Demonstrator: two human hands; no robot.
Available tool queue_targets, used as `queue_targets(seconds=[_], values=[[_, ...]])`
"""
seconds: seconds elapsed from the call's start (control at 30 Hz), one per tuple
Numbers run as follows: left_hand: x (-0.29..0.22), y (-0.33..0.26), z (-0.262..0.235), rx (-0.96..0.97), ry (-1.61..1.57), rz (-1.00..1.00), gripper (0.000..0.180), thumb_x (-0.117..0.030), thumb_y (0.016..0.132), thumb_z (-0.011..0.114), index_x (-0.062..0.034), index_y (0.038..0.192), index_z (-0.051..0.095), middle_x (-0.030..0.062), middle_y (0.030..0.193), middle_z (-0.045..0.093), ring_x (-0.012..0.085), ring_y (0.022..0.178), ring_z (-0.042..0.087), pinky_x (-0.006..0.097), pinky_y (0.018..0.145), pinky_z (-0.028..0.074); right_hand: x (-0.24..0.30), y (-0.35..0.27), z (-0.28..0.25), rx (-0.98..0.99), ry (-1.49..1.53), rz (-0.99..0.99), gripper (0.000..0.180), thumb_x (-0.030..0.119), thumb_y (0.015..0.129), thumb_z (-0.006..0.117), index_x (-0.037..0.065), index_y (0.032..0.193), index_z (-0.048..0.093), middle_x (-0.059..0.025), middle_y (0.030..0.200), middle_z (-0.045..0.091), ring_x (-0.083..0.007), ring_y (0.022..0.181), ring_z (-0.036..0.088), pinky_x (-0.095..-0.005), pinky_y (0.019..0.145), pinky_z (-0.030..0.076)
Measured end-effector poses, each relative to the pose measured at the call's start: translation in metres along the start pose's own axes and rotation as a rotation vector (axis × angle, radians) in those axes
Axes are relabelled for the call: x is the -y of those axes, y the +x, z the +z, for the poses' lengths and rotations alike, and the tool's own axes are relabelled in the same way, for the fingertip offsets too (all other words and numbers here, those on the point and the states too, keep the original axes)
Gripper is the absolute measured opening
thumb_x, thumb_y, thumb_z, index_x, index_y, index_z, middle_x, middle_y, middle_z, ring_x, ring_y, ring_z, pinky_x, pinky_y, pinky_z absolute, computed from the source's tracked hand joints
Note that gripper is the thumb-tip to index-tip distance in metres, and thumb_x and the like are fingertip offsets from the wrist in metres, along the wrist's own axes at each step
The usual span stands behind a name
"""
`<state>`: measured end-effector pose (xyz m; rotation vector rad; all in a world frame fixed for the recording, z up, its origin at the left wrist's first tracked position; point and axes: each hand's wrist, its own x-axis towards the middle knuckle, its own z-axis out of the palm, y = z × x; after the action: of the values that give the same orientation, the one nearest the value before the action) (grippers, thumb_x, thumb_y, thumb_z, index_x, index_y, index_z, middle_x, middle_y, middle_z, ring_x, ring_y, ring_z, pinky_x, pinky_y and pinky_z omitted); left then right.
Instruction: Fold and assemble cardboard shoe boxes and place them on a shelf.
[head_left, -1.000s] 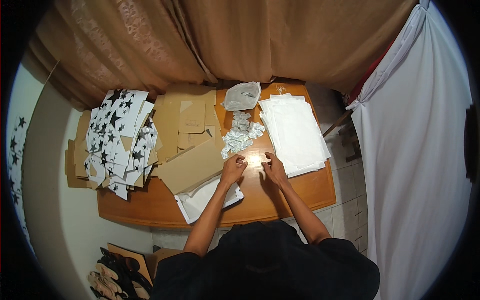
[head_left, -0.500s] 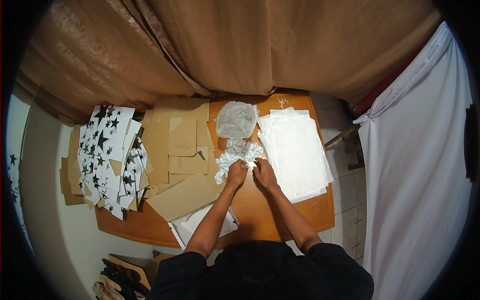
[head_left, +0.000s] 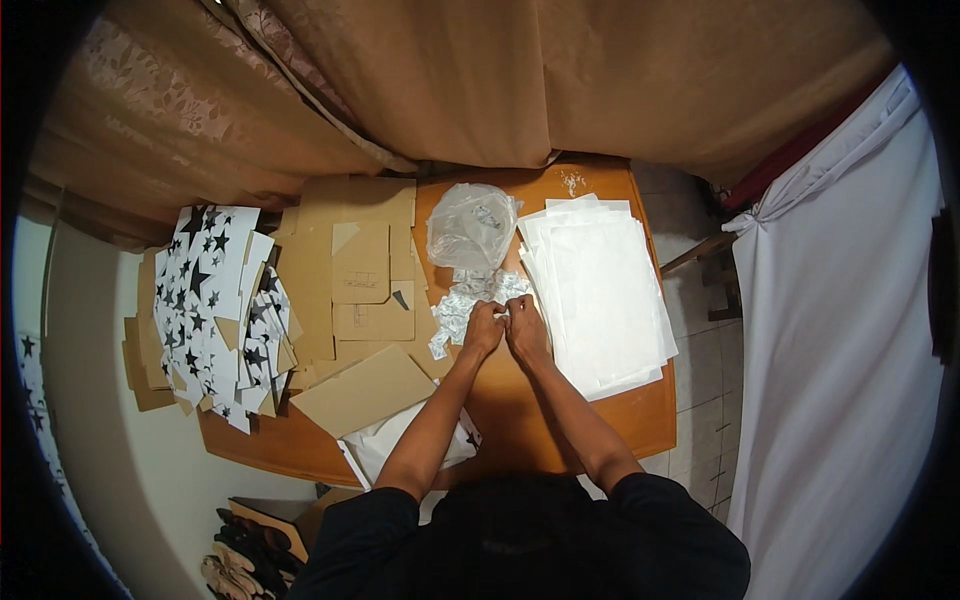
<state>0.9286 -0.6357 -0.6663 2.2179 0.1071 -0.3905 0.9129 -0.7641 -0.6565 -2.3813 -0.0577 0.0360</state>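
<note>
My left hand point(head_left: 484, 328) and my right hand point(head_left: 525, 326) are close together over the middle of the table, fingertips nearly meeting. Both hands are closed in a pinch; whatever lies between the fingers is too small and covered to make out. Just beyond them spreads a loose pile of small white printed packets point(head_left: 456, 308). A clear plastic bag point(head_left: 462, 232) with a few more packets inside rests behind the pile. To the right of my right hand lies a stack of white paper sheets point(head_left: 600, 300).
Flat brown cardboard pieces point(head_left: 312, 240) cover the table's left part. Farther left are piled white pieces with black stars point(head_left: 205, 290). A white-lined box point(head_left: 385, 452) with a cardboard flap point(head_left: 365, 393) sits beneath my left forearm. Brown curtains point(head_left: 450, 90) hang behind the wooden table point(head_left: 510, 420).
My hands have drawn closer together, the right one shifting toward the left. The whole view has tilted slightly. The packets and the bag look about the same.
</note>
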Motion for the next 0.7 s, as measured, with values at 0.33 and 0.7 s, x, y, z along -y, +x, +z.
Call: queue_targets(seconds=[0.33,0.7], values=[[0.004,-0.042,0.003,0.041,-0.01,0.141,0.032,-0.004,0.089,0.065,0.0013,0.12,0.058,0.0249,0.113,0.064,0.0399,0.11,0.062,0.046,0.096,0.05,0.003,-0.036,-0.004,0.015,0.04,-0.003,0.022,0.004,0.089,0.062,0.0,0.111,0.058,-0.023,0.103,0.054,-0.0448,0.097,0.06,-0.0489,0.077,0.05],[-0.017,-0.107,-0.043,-0.011,-0.341,0.157,0.019,-0.007,0.091,0.069,0.0011,0.108,0.064,0.0143,0.094,0.071,0.021,0.082,0.07,0.034,0.074,0.056,0.035,-0.077,-0.034,0.121,0.52,0.153,0.026,0.019,0.09,0.078,0.004,0.106,0.064,0.0004,0.083,0.058,-0.0095,0.069,0.053,-0.0278,0.063,0.049]])
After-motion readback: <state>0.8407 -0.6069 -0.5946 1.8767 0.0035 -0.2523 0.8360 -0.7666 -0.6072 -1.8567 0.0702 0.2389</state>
